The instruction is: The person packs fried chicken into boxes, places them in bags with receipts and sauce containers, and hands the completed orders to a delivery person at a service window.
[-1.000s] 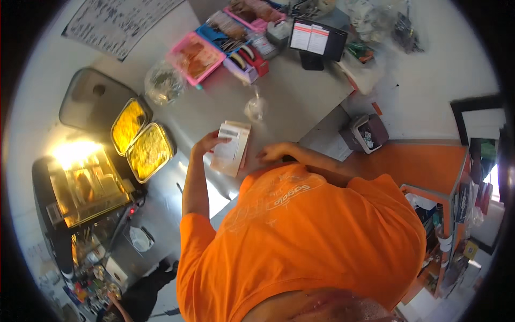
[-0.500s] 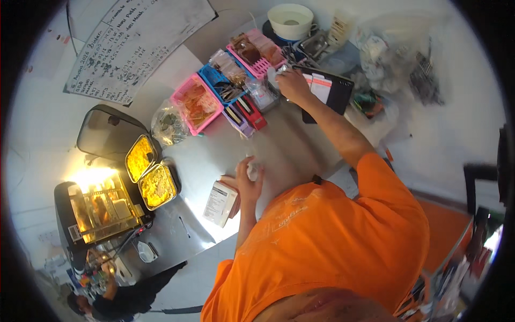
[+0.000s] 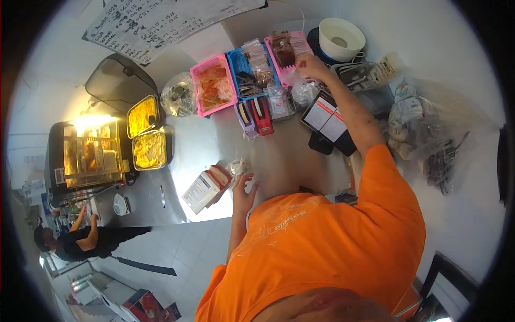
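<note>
On the metal table, my left hand [image 3: 244, 192] has its fingers curved and apart. Just beyond its fingertips lies a small crumpled clear plastic bundle [image 3: 236, 167]. A white and dark-red box [image 3: 205, 189] stands left of that hand. My right hand [image 3: 313, 68] reaches far to the right end of a pink basket [image 3: 285, 74], its fingers bent together; what they hold, if anything, is hidden. A clear plastic bag [image 3: 306, 93] sits right below this hand, and I cannot tell whether the hand touches it. Brown and clear packets fill the pink basket.
A blue basket [image 3: 241, 90] and another pink basket [image 3: 199, 110] stand alongside, with purple [image 3: 246, 119] and red [image 3: 263, 117] tape dispensers in front. Yellow-food trays [image 3: 149, 150] and a lit display case [image 3: 91, 155] are left. A black tablet [image 3: 327, 121] lies right. Another person [image 3: 80, 236] stands far left.
My view has shifted. The plastic bundle that was at my left hand now lies beyond its opened fingers. My right hand has moved from beside the tablet to the pink basket's end.
</note>
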The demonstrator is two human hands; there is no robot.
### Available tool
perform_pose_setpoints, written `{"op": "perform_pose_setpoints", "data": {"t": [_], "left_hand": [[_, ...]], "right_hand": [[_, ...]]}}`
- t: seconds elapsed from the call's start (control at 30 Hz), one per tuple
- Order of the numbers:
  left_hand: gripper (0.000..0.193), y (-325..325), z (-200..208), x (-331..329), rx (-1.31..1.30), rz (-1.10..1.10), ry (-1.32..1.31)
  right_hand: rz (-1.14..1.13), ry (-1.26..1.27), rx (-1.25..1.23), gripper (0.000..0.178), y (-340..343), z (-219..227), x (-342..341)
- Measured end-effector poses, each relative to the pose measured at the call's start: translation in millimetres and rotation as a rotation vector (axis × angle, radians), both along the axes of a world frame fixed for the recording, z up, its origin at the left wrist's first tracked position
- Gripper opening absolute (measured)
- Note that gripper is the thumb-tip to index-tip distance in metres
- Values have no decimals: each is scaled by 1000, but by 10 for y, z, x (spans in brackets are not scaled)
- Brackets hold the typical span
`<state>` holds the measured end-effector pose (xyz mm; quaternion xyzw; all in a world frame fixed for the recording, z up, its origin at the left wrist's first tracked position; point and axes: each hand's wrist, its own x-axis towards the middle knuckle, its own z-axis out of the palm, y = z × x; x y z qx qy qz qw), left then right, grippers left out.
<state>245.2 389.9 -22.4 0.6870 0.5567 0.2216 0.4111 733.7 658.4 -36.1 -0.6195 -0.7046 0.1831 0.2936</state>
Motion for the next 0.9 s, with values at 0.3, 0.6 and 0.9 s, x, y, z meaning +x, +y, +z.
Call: {"op": "perform_pose_setpoints", "data": {"t": [0.3, 0.6, 0.9], "left_hand": [[33, 437, 133, 644, 102, -250, -119], [36, 274, 138, 358, -198, -170, -265], [48, 782, 533, 747, -955, 131, -1094]], "right_hand": [[-54, -828, -94, 19, -380, -372, -393], [-131, -461, 24, 13, -426, 115, -357], [141, 332, 265, 16, -1634, 716, -1731]]}}
